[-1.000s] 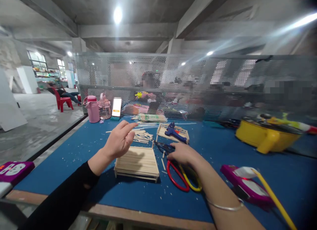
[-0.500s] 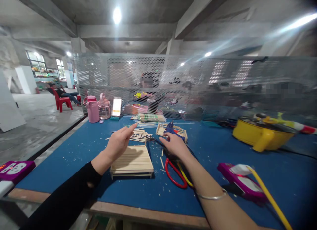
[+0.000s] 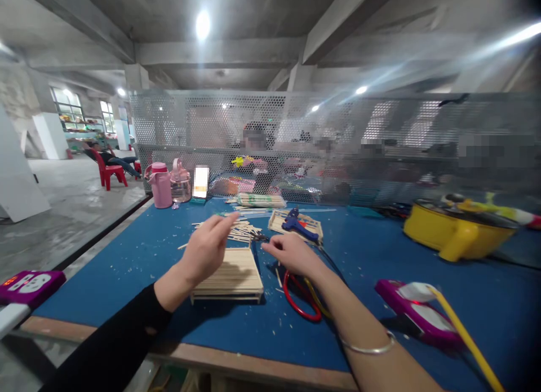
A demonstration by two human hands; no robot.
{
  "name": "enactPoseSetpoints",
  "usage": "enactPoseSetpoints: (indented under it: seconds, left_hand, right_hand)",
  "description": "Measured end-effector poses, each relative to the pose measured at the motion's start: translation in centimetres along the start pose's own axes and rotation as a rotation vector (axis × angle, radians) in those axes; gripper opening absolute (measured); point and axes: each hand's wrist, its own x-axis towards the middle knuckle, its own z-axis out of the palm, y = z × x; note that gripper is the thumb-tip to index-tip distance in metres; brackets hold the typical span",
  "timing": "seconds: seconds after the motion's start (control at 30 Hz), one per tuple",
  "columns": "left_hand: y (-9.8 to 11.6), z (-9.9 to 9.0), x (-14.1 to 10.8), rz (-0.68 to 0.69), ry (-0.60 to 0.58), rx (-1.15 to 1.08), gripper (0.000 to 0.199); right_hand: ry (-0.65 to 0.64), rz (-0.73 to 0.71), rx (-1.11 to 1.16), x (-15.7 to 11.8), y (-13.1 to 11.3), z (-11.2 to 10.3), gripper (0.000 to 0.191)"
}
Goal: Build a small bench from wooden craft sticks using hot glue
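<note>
My left hand (image 3: 205, 248) hovers over the left part of a slatted wooden stick frame (image 3: 236, 274), its fingers closed together; whatever they may hold is too small to make out. To the right of the frame, my right hand (image 3: 289, 251) is above the scissors (image 3: 302, 308) with red and yellow handles. Its thumb and forefinger are pinched, and nothing between them can be made out. Behind it a blue glue gun (image 3: 301, 227) rests on a smaller stick frame (image 3: 274, 222). Loose sticks (image 3: 243, 231) lie beyond the slatted frame.
A yellow pot (image 3: 439, 231) and a purple power strip (image 3: 416, 313) stand on the right. At the back left are a pink bottle (image 3: 161, 186), a clear jug (image 3: 181, 183) and a phone (image 3: 200, 181). A perforated screen (image 3: 203, 127) runs behind; people are beyond it.
My right hand has shifted left, off the glue gun, and its fingers have drawn together. My left hand's fingers have curled more. The view has moved slightly.
</note>
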Motion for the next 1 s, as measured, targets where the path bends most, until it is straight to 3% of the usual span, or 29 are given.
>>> enactPoseSetpoints:
  seconds: [0.07, 0.13, 0.27, 0.33, 0.43, 0.6, 0.87, 0.93, 1.0]
  left_hand:
    - [-0.1, -1.7, -0.7, -0.207, 0.114, 0.056, 0.035]
    - [-0.2, -3.5, -1.8, -0.468, 0.07, 0.132, 0.038]
    - [0.0, -5.3, -3.9, -0.709, -0.32, 0.253, 0.024]
    - [0.2, -5.1, -4.6, -0.743, -0.481, 0.235, 0.025]
    - [0.1, -4.3, -4.9, -0.77, -0.577, 0.16, 0.021]
    - [-0.5, -3.4, -4.6, -0.765, -0.561, 0.06, 0.012]
    - [-1.0, -2.5, -4.1, -0.694, -0.611, 0.066, 0.015]
    - [-1.1, -2.8, -3.9, -0.703, -0.59, 0.14, 0.019]
    - [-1.2, -3.2, -3.4, -0.694, -0.487, 0.212, 0.022]
  right_hand:
    - [-0.097, 0.151, -0.13, -0.8, 0.6, -0.4, 0.034]
    - [-0.199, 0.26, -0.224, -2.2, 1.0, -0.7, 0.03]
    - [-0.239, 0.346, -0.277, -5.4, 1.0, -0.5, 0.019]
    - [-0.25, 0.38, -0.282, -6.3, 1.2, -0.3, 0.015]
    - [-0.286, 0.391, -0.292, -6.6, 2.2, -0.5, 0.012]
    - [-0.333, 0.402, -0.35, -6.3, 3.4, -1.5, 0.013]
    - [-0.343, 0.449, -0.396, -5.3, 4.9, -1.5, 0.02]
    - [-0.303, 0.436, -0.399, -5.2, 4.6, -2.1, 0.019]
    - [-0.184, 0.407, -0.396, -5.0, 3.5, -2.8, 0.02]
